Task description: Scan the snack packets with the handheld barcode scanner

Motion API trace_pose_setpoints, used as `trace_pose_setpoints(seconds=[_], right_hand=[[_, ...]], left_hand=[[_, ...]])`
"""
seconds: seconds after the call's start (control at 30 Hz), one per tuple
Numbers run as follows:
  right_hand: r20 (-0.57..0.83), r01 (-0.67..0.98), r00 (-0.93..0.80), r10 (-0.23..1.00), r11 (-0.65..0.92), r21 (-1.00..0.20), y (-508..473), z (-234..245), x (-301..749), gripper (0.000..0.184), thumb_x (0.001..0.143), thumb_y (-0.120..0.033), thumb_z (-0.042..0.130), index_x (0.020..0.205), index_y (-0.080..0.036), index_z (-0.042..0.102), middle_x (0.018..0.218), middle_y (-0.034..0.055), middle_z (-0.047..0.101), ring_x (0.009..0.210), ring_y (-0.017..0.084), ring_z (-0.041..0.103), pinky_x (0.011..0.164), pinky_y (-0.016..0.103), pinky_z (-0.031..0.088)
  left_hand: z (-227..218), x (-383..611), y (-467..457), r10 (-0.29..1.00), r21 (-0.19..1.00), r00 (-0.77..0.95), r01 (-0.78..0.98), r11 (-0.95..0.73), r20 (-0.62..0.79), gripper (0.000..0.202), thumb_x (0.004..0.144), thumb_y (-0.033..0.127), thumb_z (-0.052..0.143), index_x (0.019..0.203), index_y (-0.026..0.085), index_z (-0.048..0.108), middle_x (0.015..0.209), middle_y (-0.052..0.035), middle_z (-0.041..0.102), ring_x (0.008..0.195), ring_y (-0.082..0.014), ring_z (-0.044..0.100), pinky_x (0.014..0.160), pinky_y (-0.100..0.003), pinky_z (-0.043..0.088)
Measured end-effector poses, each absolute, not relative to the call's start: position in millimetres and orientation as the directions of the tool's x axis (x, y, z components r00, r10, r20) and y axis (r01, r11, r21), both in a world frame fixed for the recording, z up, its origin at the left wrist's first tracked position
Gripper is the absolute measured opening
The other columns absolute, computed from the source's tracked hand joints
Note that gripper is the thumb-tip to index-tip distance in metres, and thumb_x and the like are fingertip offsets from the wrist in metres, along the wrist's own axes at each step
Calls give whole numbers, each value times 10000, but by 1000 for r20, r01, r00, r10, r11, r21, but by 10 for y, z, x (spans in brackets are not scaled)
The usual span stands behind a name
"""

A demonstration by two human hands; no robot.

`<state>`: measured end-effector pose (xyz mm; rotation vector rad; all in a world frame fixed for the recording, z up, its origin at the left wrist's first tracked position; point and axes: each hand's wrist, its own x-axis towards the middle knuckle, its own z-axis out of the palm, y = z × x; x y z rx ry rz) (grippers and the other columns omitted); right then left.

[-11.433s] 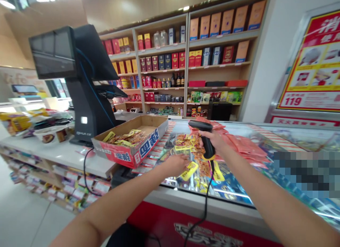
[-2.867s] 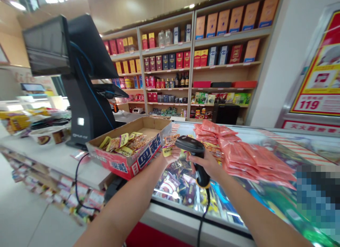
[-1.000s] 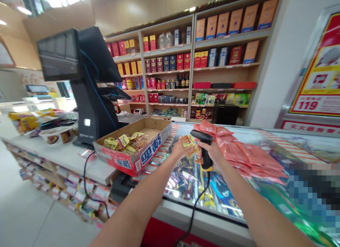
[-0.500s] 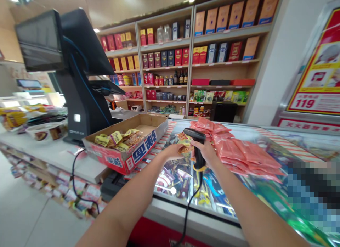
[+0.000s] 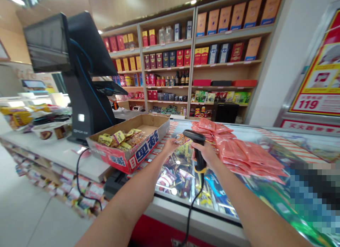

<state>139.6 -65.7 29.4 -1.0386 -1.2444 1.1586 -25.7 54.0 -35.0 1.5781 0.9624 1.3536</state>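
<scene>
My right hand (image 5: 204,151) is wrapped round the handle of a black barcode scanner (image 5: 195,136), whose cord hangs down over the counter's front edge. Just left of the scanner's head, my left hand (image 5: 170,146) grips a small snack packet (image 5: 182,139) with yellow and brownish print. The scanner partly covers that packet. Similar yellow-labelled packets (image 5: 120,138) lie in an open cardboard box (image 5: 127,161) to the left of my hands. Beneath both hands is a glass-topped display counter (image 5: 170,169) with wrapped goods visible through it.
Orange-red packets (image 5: 236,147) are piled to the right of my right hand. A black point-of-sale terminal (image 5: 85,87) stands behind the cardboard box. Shelves (image 5: 167,68) of boxed goods and bottles line the back wall. Bowls and packets sit at far left.
My left hand has shifted slightly left with the packet, away from the scanner. The scanner in my right hand stays nearly in place. The view has moved a little.
</scene>
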Motion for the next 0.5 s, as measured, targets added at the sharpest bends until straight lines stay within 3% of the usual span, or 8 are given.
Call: trace_pose_setpoints(seconds=[0.2,0.33,0.5], right_hand=[[180,17,-100,978,183,-983,-704,317,1384,254,639,-407,677,648,-179,567,386,5,573,335,142,518,373,244,398],[229,95,-167,959,247,-964,-717,314,1365,226,660,-390,656,640,-180,575,382,1,571,328,144,518,390,252,412],[256,112,-216,942,284,-952,-721,294,1348,217,675,-376,654,665,-169,588,397,2,580,335,144,521,398,249,402]], left_hand=[[-213,-271,480,899,883,-72,-173,-437,431,240,523,287,788,683,122,718,628,-24,667,587,-142,566,566,-257,438],[-128,-300,430,853,850,-136,-99,-517,503,201,563,316,751,607,126,700,511,15,576,508,-99,468,501,-220,348],[-90,-308,373,799,799,-64,-20,-601,599,201,633,319,702,559,138,656,521,18,548,535,-92,442,525,-215,348]])
